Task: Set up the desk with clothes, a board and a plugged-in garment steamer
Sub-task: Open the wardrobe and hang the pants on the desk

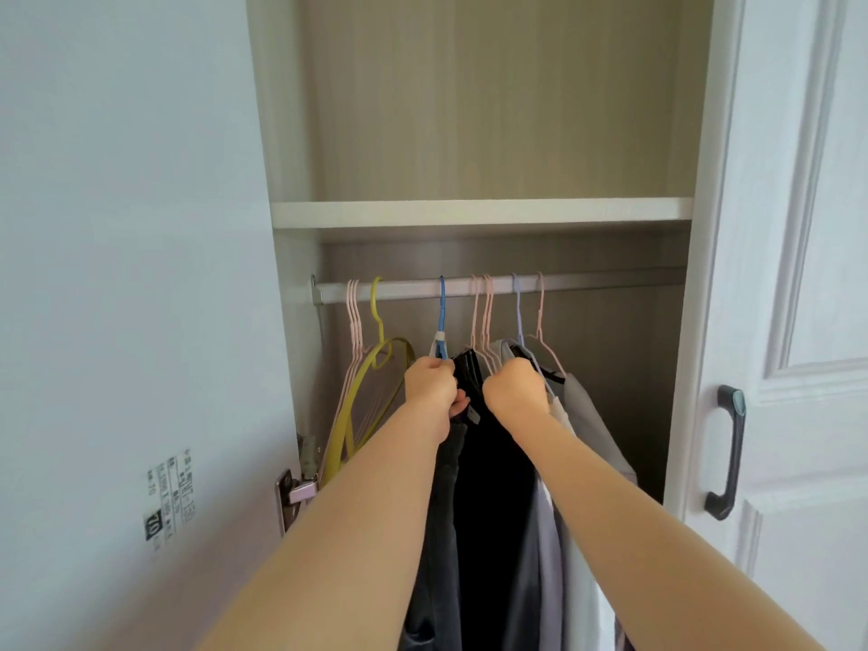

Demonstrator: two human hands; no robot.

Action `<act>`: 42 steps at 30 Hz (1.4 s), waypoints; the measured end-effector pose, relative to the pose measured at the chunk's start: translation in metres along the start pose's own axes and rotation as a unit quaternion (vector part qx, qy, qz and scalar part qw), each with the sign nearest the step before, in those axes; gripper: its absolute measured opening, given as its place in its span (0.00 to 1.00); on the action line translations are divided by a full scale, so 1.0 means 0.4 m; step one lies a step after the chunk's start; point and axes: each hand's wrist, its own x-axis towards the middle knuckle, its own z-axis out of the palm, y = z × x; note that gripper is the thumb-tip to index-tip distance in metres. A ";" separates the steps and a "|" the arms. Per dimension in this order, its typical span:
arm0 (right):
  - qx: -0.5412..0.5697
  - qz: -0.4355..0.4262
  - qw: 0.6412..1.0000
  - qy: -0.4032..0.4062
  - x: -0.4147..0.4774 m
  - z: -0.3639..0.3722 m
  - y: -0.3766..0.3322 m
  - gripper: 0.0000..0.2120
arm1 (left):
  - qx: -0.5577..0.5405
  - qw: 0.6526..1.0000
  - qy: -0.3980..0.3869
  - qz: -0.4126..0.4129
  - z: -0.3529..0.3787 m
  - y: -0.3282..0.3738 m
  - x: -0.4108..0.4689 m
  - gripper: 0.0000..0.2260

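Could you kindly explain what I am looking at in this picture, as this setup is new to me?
There is no machine: a person wears a camera on the head, so you see their own bare arms reaching into an open wardrobe. Clothes hang on hangers from a rail under a shelf. The left hand grips the dark clothes below a blue hanger; the right hand grips the pale clothes. A yellow hanger hangs bare at the left.

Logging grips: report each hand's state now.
Left hand: pinches black hanging garment under blue plastic hanger.
Right hand: curled on pale grey hanging garment, grip partly hidden.
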 end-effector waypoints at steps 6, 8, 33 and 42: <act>0.109 0.020 0.993 0.034 -0.014 -0.035 -0.042 0.10 | 0.007 0.999 0.014 0.029 0.007 0.046 0.005 0.05; 0.124 0.004 0.992 0.040 -0.031 -0.053 -0.063 0.10 | 0.004 0.999 0.014 0.029 0.014 0.061 0.003 0.04; 0.165 -0.020 0.986 0.018 -0.265 -0.203 -0.011 0.10 | -0.032 0.999 -0.017 -0.024 0.025 0.115 -0.206 0.04; 0.277 0.094 0.955 -0.047 -0.452 -0.319 -0.062 0.16 | -0.008 1.000 -0.002 0.023 -0.045 0.142 -0.406 0.05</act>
